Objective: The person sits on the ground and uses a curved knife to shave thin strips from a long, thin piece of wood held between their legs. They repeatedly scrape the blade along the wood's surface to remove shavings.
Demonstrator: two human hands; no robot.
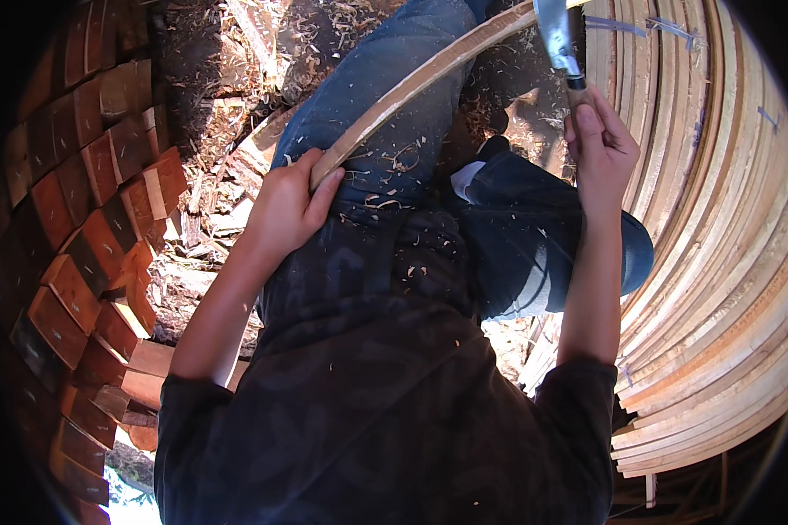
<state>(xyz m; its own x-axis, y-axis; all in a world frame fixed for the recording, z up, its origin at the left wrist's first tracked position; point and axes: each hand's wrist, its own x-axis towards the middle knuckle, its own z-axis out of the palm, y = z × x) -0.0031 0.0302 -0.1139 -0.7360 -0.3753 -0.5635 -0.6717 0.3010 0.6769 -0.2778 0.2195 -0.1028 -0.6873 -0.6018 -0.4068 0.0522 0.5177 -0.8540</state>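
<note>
My left hand [291, 199] is wrapped round the near end of a long wooden strip [420, 80]. The strip lies across my thigh and runs up to the right, seeming curved in this fisheye view. In my right hand [601, 144] is a large knife with a wooden handle [579, 98] and a broad shiny blade [555, 37]. The blade points away from me, beside the strip's far end at the top edge; whether the two touch I cannot tell. Curled wood shavings [403, 162] are scattered over my jeans [359, 96].
Close on my right is a big stack of long pale wooden strips [674, 219], some with bluish marks. Stacked reddish-brown wood pieces [92, 254] rise on my left, their ends jutting toward me. Shavings and wood scraps [228, 149] cover the ground.
</note>
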